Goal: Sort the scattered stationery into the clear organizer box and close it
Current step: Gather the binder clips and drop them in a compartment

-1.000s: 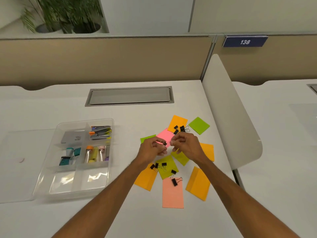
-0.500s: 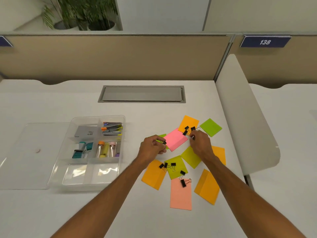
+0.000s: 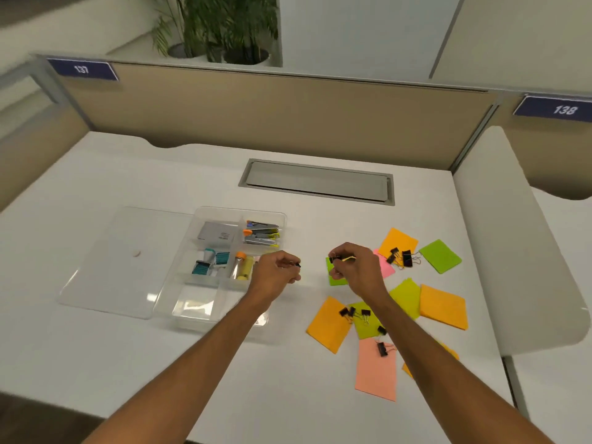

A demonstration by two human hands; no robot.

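Note:
The clear organizer box (image 3: pixel 179 310) stands open on the white desk, with staplers (image 3: pixel 261 233), a grey packet and small tubes in its far compartments. Its flat lid (image 3: pixel 128 261) lies to its left. My left hand (image 3: pixel 277 272) is shut on a small black binder clip at the box's right edge. My right hand (image 3: pixel 355 264) pinches another black binder clip over a green sticky note (image 3: pixel 336 278). Orange, green, yellow and pink sticky notes are scattered on the right. More binder clips lie on the far orange note (image 3: pixel 400 256) and on the near notes (image 3: pixel 360 315).
A grey cable hatch (image 3: pixel 317 182) is set into the desk behind the work area. A white curved divider (image 3: pixel 519 238) bounds the desk on the right. Beige partition panels with number plates stand at the back, and plants behind them.
Both hands have moved left toward the box, each holding a clip. The right hand left the far orange note with a clip. The view has swung left.

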